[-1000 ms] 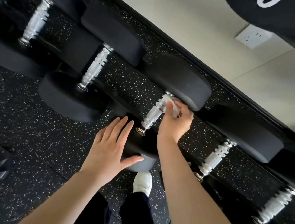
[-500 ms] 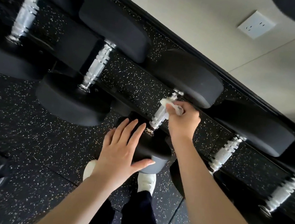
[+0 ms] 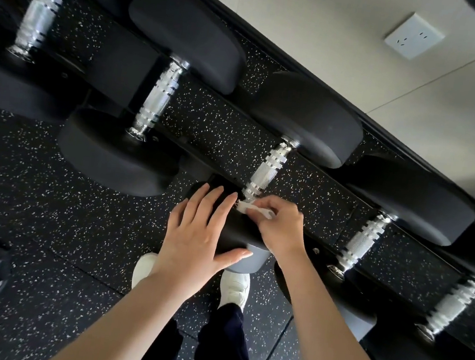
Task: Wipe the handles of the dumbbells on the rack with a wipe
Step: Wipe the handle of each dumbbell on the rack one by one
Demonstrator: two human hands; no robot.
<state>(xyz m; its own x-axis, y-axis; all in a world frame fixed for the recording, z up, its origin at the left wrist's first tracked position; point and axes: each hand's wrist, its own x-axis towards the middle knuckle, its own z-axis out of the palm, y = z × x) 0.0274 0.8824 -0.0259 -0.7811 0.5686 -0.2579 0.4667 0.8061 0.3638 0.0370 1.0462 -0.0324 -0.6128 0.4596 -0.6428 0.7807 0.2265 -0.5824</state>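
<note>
Right hand [image 3: 276, 228] slid wipe [image 3: 252, 209] down handle [image 3: 266, 172] | left hand [image 3: 194, 234] flat, hides head [image 3: 245, 260]

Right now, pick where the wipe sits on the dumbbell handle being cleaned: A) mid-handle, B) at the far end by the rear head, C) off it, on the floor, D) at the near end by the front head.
D: the right hand pinches the wipe at the near end of the handle, beside the front head under the left hand.

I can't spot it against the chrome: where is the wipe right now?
In the head view, the wipe is pinched in the right hand, at the near end of the middle dumbbell's handle, beside the left hand.
</note>
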